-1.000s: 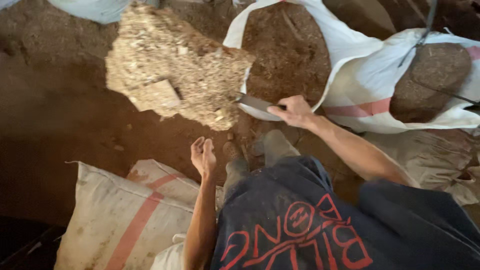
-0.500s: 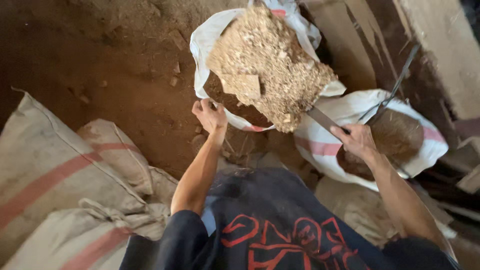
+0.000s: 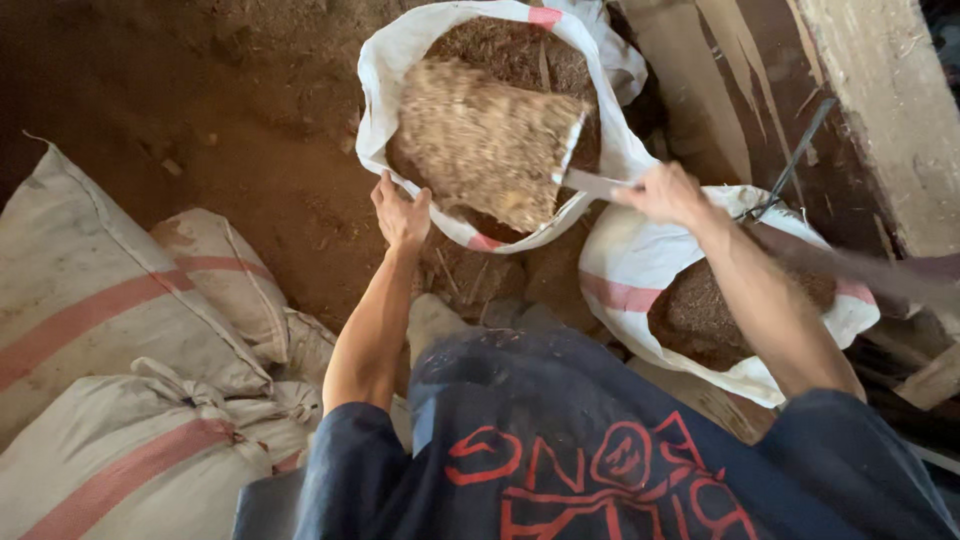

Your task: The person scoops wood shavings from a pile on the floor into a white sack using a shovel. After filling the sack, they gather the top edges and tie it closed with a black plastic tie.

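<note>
Right hand [image 3: 668,193] holds loaded shovel [image 3: 490,140] over sack [image 3: 400,60].

Dirt floor [image 3: 250,130] | open white sacks [image 3: 390,80] | filled striped sacks [image 3: 100,300] at left

1. The heap of pale fibre [image 3: 485,140] covers my shovel's blade; only its right edge shows.
2. My right hand [image 3: 665,193] hides the shovel's neck [image 3: 592,183].
3. The shovel handle [image 3: 880,275] at the right is motion-blurred.
4. The left frame edge cuts off the tied sacks [image 3: 90,310].
5. My forearm overlaps the second open sack [image 3: 640,270].
</note>
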